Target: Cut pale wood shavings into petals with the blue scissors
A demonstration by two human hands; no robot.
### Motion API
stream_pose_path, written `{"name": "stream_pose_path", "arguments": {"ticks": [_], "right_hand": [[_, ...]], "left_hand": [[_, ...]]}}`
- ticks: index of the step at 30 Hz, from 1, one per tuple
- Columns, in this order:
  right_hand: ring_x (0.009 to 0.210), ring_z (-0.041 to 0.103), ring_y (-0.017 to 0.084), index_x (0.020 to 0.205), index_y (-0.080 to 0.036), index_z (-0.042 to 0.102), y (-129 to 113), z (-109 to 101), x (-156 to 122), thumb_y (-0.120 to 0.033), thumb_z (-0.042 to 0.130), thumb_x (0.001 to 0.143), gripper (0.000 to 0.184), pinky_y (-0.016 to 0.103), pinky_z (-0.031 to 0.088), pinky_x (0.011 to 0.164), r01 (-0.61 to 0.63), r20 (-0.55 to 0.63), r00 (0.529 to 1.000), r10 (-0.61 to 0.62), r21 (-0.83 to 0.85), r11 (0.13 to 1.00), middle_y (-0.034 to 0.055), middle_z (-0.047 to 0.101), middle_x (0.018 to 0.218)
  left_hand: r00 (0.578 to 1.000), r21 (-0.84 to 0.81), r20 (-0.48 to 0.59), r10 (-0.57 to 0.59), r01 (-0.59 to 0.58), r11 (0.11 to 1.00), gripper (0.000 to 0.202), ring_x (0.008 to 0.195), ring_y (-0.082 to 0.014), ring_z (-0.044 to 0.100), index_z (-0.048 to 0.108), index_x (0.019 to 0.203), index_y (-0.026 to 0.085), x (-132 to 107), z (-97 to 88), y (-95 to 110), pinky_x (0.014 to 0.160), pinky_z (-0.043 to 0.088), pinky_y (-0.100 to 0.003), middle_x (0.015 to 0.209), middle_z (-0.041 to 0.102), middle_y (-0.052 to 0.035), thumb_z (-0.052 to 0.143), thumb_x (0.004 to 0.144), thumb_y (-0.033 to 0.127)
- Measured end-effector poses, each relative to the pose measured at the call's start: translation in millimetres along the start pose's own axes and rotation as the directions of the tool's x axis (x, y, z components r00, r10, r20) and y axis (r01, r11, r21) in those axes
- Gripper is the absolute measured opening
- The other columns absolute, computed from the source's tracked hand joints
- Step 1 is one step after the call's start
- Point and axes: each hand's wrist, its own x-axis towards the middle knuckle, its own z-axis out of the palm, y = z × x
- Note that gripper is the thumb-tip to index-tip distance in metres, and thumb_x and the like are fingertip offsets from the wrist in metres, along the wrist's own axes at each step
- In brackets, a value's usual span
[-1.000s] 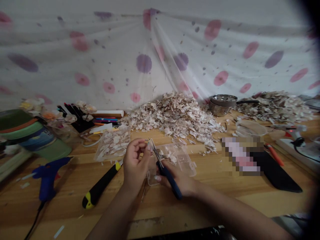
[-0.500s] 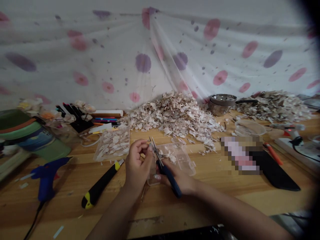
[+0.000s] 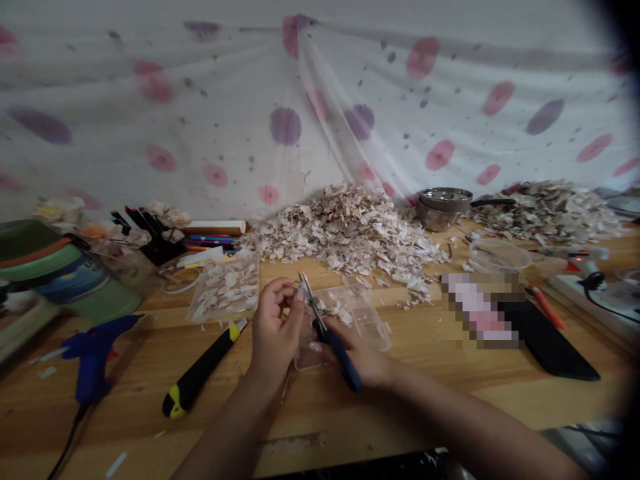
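My right hand (image 3: pixel 367 360) is closed around scissors (image 3: pixel 341 357) with dark blue handles. Their narrow metal blades point up and away, slightly apart at the tips. Just left of the blades, my left hand (image 3: pixel 275 327) pinches thumb and fingers together. Whatever lies in that pinch is too small to make out. Beneath both hands is a clear plastic compartment box (image 3: pixel 367 320), partly hidden by them, with pale flakes inside. A second clear box (image 3: pixel 225 287), filled with pale flat flakes, sits beyond my left hand.
A large heap of flakes (image 3: pixel 345 227) lies at the back, near a metal bowl (image 3: pixel 444 208). On the left are a utility knife (image 3: pixel 203 370), a blue glue gun (image 3: pixel 97 353) and a green pot (image 3: pixel 75 273). A power strip (image 3: pixel 595 310) stands at right.
My right thumb has shifted slightly upward on the scissors, and the blade tips look a little closer together. My left hand stays in nearly the same place.
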Motion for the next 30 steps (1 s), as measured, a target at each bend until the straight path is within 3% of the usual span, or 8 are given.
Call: {"name": "stream_pose_path", "arguments": {"ticks": [6,19,30], "right_hand": [[0.069,0.046,0.015,0.079,-0.021,0.048,-2,-1,0,-0.056,0.060,0.078,0.037,0.028,0.043,0.064,0.013,-0.013,1.000,-0.013,-0.004,1.000,-0.0017,0.047,0.073],[0.063,0.038,0.013,0.071,-0.019,0.044,-8,-6,2,-0.060,0.060,0.074,0.044,0.025,0.035,0.057,-0.066,-0.004,0.998,0.066,-0.013,0.998,-0.0028,0.040,0.066],[0.059,0.035,0.010,0.068,-0.018,0.044,-12,-16,3,-0.053,0.066,0.071,0.041,0.023,0.032,0.055,-0.085,0.044,0.995,0.086,-0.016,0.996,-0.0041,0.039,0.063]], "left_hand": [[1.000,-0.063,0.028,-0.014,0.016,0.998,0.028,0.061,-0.0094,0.055,0.047,0.107,0.021,3,-0.7,5,0.060,0.045,-0.020,0.073,0.058,0.0037,0.061,0.083,0.028],[0.999,-0.075,0.040,-0.014,0.017,0.997,0.027,0.061,-0.0085,0.054,0.046,0.107,0.020,3,-1.9,4,0.057,0.043,-0.019,0.073,0.057,0.0032,0.059,0.084,0.026],[0.999,-0.105,0.038,0.006,-0.002,0.995,0.027,0.060,-0.0084,0.055,0.046,0.105,0.020,5,-1.7,5,0.057,0.044,-0.019,0.071,0.058,0.0041,0.061,0.083,0.026]]}}
